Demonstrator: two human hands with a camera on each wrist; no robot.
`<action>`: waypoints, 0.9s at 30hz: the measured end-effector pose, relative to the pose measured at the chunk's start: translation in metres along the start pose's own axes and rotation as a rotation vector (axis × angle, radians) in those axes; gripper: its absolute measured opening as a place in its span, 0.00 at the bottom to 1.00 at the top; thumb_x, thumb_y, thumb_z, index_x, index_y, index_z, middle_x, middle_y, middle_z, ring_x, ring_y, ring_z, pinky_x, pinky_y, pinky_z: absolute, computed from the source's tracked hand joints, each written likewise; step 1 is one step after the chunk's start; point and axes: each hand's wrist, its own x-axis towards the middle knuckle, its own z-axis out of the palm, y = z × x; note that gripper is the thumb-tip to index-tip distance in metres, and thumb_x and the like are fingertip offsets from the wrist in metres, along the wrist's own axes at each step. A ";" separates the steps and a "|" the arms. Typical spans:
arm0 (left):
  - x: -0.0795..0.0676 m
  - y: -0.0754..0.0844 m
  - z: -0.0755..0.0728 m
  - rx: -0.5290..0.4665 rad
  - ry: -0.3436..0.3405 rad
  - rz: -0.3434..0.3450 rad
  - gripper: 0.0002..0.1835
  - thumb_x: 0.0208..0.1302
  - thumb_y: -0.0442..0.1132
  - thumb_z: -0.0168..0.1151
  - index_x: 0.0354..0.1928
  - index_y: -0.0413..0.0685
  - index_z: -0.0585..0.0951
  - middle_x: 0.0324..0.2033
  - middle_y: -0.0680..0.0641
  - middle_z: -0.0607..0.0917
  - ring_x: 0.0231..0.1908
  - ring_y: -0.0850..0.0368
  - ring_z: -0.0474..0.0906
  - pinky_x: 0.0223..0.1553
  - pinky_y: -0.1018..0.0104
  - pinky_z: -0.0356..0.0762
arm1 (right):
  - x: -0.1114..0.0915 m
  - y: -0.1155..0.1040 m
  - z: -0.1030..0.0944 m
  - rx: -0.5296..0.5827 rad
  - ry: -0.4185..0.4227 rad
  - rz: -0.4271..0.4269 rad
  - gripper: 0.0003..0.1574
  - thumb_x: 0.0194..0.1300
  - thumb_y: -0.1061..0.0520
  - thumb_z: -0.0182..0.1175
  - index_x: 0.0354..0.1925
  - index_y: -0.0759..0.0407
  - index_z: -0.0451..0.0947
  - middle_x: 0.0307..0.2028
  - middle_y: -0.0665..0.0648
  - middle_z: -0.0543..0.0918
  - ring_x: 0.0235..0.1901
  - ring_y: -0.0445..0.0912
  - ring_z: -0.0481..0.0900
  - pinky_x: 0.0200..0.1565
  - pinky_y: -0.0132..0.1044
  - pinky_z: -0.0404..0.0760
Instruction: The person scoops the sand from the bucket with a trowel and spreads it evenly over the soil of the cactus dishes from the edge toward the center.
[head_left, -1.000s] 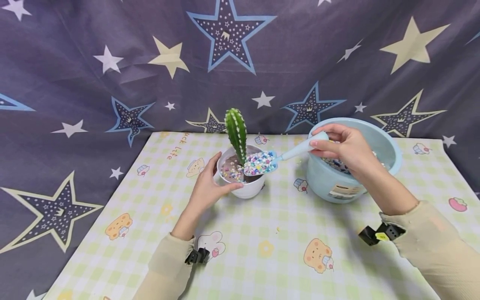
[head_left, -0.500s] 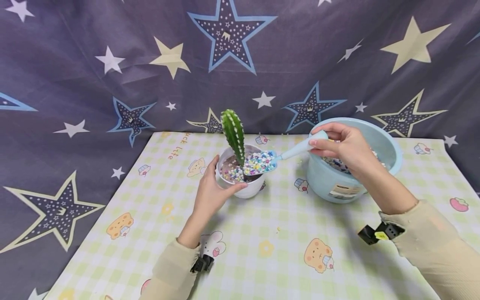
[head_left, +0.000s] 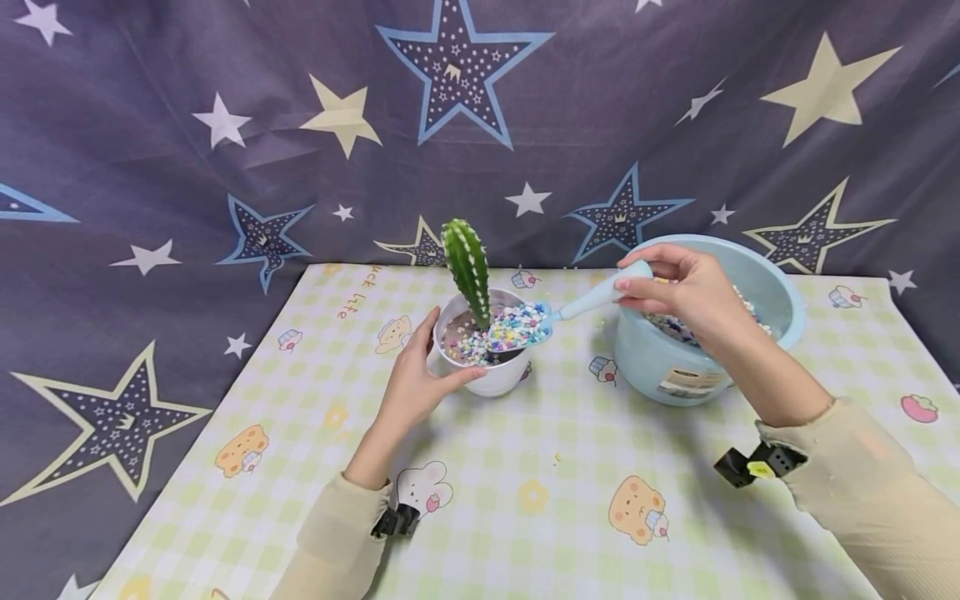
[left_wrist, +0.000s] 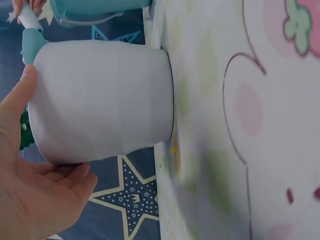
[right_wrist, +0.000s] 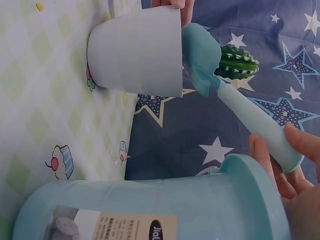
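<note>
A green cactus [head_left: 467, 265] leans to the left in a white flower pot [head_left: 491, 383], over brown soil partly strewn with coloured pebbles [head_left: 471, 346]. My left hand [head_left: 420, 375] grips the pot from its left side, thumb on the near rim and fingers round the far side; the left wrist view shows the pot's plain white wall [left_wrist: 105, 100]. With my right hand [head_left: 693, 300] I hold a light-blue scoop [head_left: 600, 296] by its handle end. The scoop's blade, heaped with pebbles, lies over the pot's right rim, its tip close to the cactus stem.
To the right stands a light-blue bucket [head_left: 652, 375] holding more pebbles, under my right hand. A checked tablecloth [head_left: 465, 533] with cartoon prints covers the table. Behind hangs a dark star-patterned curtain [head_left: 285, 50].
The cactus has tipped to the left, and more pebbles lie on the soil near its stem. My left hand has shifted slightly on the pot; the scoop has hardly moved.
</note>
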 end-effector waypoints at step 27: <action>-0.010 0.011 0.005 0.086 0.067 -0.036 0.62 0.49 0.58 0.78 0.78 0.44 0.51 0.76 0.39 0.60 0.74 0.40 0.60 0.75 0.46 0.60 | 0.001 -0.005 0.006 -0.027 -0.016 -0.012 0.10 0.63 0.63 0.67 0.43 0.54 0.83 0.32 0.47 0.88 0.34 0.39 0.90 0.41 0.30 0.88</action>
